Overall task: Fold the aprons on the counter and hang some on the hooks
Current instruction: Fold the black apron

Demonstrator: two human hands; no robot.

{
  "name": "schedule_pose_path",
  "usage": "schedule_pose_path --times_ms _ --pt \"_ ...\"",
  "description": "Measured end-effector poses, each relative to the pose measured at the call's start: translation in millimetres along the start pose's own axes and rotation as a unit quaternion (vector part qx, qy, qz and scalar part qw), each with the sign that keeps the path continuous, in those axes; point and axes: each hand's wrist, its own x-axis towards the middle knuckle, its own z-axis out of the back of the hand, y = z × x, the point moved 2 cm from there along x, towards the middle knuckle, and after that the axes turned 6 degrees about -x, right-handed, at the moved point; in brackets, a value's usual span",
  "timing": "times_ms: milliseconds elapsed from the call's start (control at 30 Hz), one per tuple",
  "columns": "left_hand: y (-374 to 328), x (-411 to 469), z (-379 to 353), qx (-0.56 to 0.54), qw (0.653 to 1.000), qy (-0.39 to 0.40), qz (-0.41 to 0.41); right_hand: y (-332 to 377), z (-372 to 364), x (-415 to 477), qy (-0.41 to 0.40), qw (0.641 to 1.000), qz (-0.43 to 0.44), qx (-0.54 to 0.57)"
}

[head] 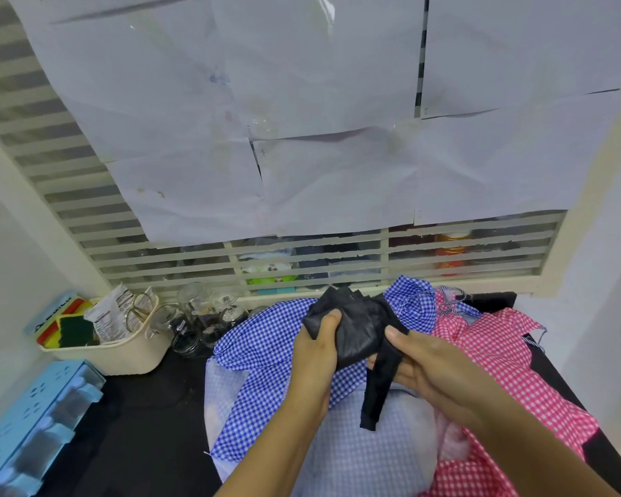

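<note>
still bunched, the black apron (355,331) sits above the blue gingham apron (266,349) — left hand (316,356) fingers curl round it, right hand (420,356) pinches its strap (377,392) — a loose grip probably lets it unravel.

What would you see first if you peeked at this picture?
Right in the middle, the left hand and the right hand hold a scrunched black apron, its strap dangling. Under it, a blue checked apron and, to its right, a pink checked apron lie spread on the dark counter. Big white paper sheets hang over the window above.
</note>
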Motion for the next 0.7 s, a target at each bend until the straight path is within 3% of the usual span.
schedule_pose_path --times_ms 100,233,433,567,700 --pt "1.5 0.6 4.1 0.058 0.997 -0.012 -0.042 -3.8 -7.2 3.1 -0.024 0.999 0.027 0.003" --pt "-3.3 -1.6 3.9 0.059 0.996 0.033 -0.056 -0.9 -6.9 7.1 -0.063 0.995 0.069 -0.017" --pt "-7.4 -2.8 1.2 0.007 0.993 0.107 -0.037 -5.4 -3.5 12.8 -0.096 0.991 0.064 -0.073" --pt "-5.7 -6.1 0.5 0.0 0.997 0.024 -0.07 -7.6 -6.0 9.0 -0.141 0.976 0.054 -0.158" --pt "-1.0 -4.1 -1.1 0.037 0.996 -0.022 -0.08 -9.6 -4.5 7.4 -0.166 0.955 0.137 -0.202"
